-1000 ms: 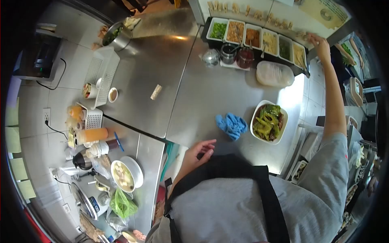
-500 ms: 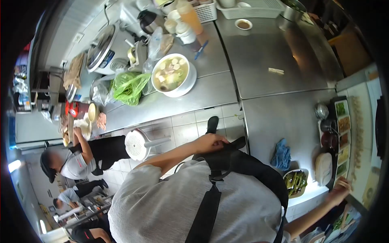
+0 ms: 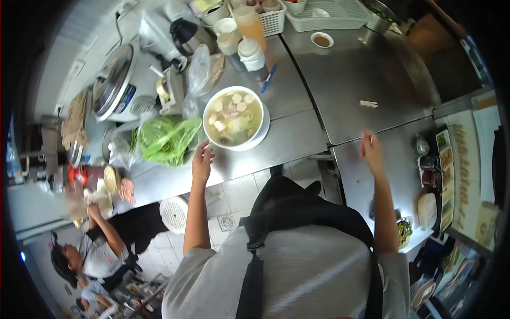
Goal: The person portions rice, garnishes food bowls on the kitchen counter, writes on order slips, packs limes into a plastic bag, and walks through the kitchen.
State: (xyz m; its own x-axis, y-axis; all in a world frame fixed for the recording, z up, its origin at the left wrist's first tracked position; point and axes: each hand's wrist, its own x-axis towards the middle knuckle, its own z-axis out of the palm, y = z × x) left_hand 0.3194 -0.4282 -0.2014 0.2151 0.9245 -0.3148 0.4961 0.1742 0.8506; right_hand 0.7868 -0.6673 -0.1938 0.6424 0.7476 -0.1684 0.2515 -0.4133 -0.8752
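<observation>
My left hand is open, its fingers apart, just below the near left rim of a white bowl. I cannot tell whether they touch. In the bowl is a pale soup with round white slices and leafy pieces; a white plate shows under it. Above the right-hand steel counter hangs my right hand, slightly blurred, with loosely bent fingers and nothing visible in them. A pair of short pale sticks lies beyond it. Left of the bowl rests a green plastic bag of greens.
Sauce bottles, a blue pen and a sauce dish stand or lie farther back. At right are condiment trays and a dish of green vegetables. A co-worker works at far left; a white stool stands nearby.
My left hand has moved from my waist to beside the bowl. My right hand has come from the far right to above the counter. The view has shifted, and my right arm now mostly covers the blue cloth.
</observation>
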